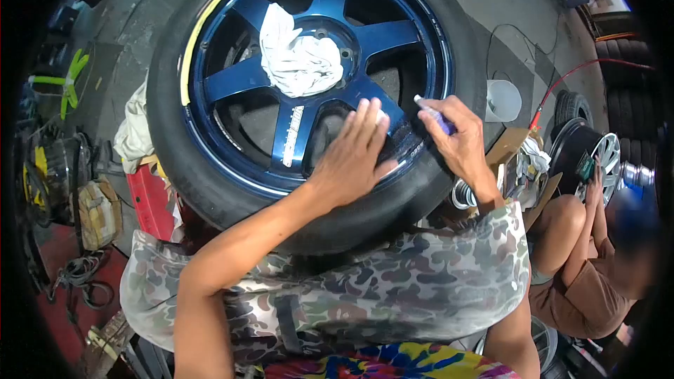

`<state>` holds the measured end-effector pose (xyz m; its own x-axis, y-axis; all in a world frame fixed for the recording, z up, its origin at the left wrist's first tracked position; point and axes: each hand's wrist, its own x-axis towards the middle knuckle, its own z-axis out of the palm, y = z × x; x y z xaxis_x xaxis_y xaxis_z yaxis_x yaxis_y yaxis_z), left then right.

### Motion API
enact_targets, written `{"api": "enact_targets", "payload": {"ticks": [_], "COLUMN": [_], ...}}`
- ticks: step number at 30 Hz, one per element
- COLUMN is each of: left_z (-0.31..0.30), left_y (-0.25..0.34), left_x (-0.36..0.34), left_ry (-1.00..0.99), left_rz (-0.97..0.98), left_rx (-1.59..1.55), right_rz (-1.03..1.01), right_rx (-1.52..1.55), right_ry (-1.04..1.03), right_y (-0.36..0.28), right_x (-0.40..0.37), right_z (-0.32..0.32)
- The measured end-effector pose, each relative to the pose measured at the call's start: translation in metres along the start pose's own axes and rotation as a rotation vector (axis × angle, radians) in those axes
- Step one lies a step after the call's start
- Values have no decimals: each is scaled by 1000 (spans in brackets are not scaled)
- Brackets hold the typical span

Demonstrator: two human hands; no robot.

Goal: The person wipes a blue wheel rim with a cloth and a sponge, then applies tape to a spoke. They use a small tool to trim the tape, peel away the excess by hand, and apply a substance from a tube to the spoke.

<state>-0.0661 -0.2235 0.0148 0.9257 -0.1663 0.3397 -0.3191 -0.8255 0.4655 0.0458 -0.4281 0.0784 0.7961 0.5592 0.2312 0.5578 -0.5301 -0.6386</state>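
A blue multi-spoke wheel (235,78) with a black tire (168,109) lies face up in front of my knees. My left hand (354,151) rests on the lower right spoke and rim, fingers stretched out; a bit of something white shows at its fingertips. Just right of it, my right hand (456,133) is closed around a small purple bottle (437,118) with a pale tip, above the rim's edge. A crumpled white cloth (298,63) covers part of the hub. Yellow tape (200,28) follows the rim at the upper left.
At the right, a person (579,260) in brown crouches by another wheel (605,154). A white container (503,101), a cardboard box (510,146) and a red hose (562,78) are near the tire's right side. A red case (149,200) and coiled cable (83,282) lie left.
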Motion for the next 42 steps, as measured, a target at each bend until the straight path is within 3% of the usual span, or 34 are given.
{"api": "enact_targets", "payload": {"ticks": [1,3,4,5,6,7,8,9,11,14,15,17,18,42], "left_z": [-2,-7,-26,-22,-28,-49,-52,-68,-84,-85,-86,-88,-87,-87], "left_y": [-2,-2,-4,-19,-44,-60,-98,-119,-164,-210,-206,-192,-197,-197], "left_x": [1,-3,14,26,39,47,49,51,44,17,20,27,27,30], "left_ry": [-2,-172,-92,200,288,268,425,449,478,390,391,145,97,83], "left_rz": [-9,183,133,153,115,-150,-95,-190,-322,-542,-545,-748,-728,-834], "left_rx": [-6,-374,-400,-364,-296,-264,-210,-124,87,92,90,297,331,319], "right_rz": [-45,-52,-46,-88,-130,-121,-140,-162,-208,-218,-210,-204,-216,-244], "right_rx": [23,7,11,-37,-88,-90,-149,-207,-243,-221,-225,-227,-225,-262], "right_ry": [-10,-149,-160,-219,-276,-281,-325,-368,-349,-317,-317,-325,-319,-243], "right_y": [3,-1,0,0,0,-2,-6,-9,-11,-12,-11,-12,-12,-7], "right_x": [1,0,-2,-4,-7,-8,-9,-9,-9,-6,-7,-5,-3,-6], "right_z": [8,11,15,18,20,23,26,31,39,39,39,40,42,41]}}
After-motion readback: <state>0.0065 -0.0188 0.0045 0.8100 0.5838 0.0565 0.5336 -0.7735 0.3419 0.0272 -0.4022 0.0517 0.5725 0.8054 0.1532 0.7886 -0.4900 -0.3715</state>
